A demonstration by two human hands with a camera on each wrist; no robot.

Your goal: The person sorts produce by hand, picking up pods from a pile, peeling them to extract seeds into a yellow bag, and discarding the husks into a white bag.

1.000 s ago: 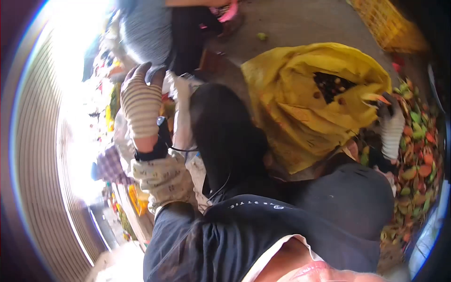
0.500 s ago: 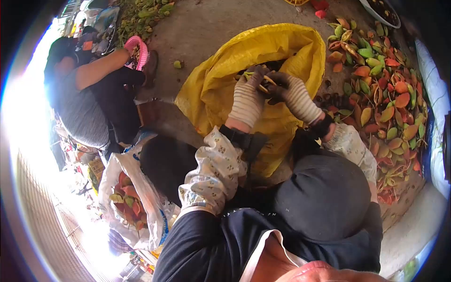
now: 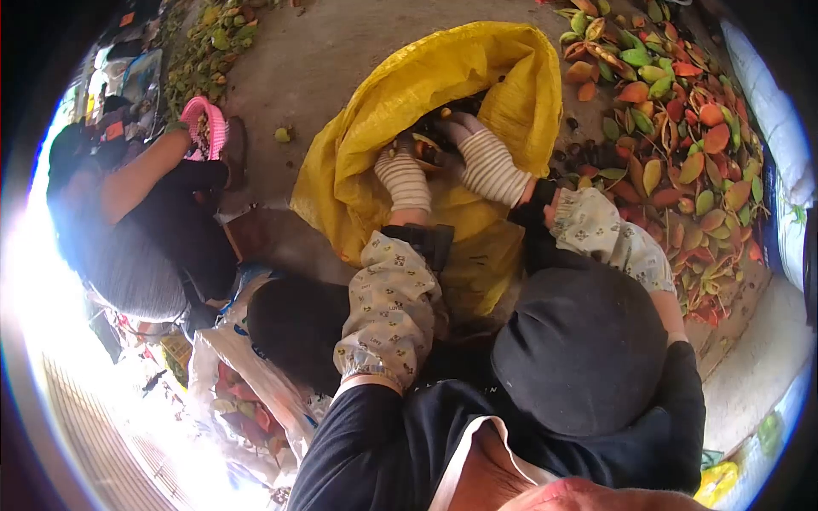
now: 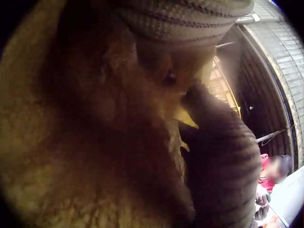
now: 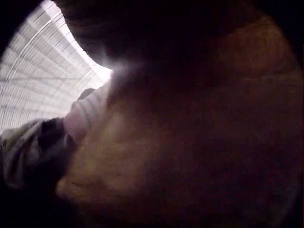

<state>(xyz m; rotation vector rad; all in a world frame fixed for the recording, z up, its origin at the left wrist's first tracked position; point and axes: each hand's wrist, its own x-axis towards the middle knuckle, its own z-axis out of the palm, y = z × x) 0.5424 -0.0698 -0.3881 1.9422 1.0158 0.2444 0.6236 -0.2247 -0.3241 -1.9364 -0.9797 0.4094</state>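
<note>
Both hands, in striped gloves with dark fingers, reach into the mouth of a yellow woven sack [image 3: 358,162]. My left hand [image 3: 403,177] holds a split orange-brown seed pod [image 3: 426,152] at its fingertips, over the opening. My right hand [image 3: 492,164] goes down on the pod's other side; its fingertips are lost in the dark of the sack, and I cannot tell whether they grip anything. Sack cloth [image 4: 42,156] fills much of the left wrist view, beside a striped glove [image 4: 223,166]. The right wrist view is mostly dark cloth [image 5: 118,156].
Red, orange and green seed pods [image 3: 682,162] lie heaped on the floor at right. At left sits another person [image 3: 136,230] with a pink basket [image 3: 204,128]. A white bag [image 3: 256,362] of pods stands by my left leg. Greenish pods [image 3: 204,55] lie at upper left.
A second ago my hands were apart, the right near the pod heap with a pod. Half a second ago both held the pod above the sack; now they are lower, inside its mouth.
</note>
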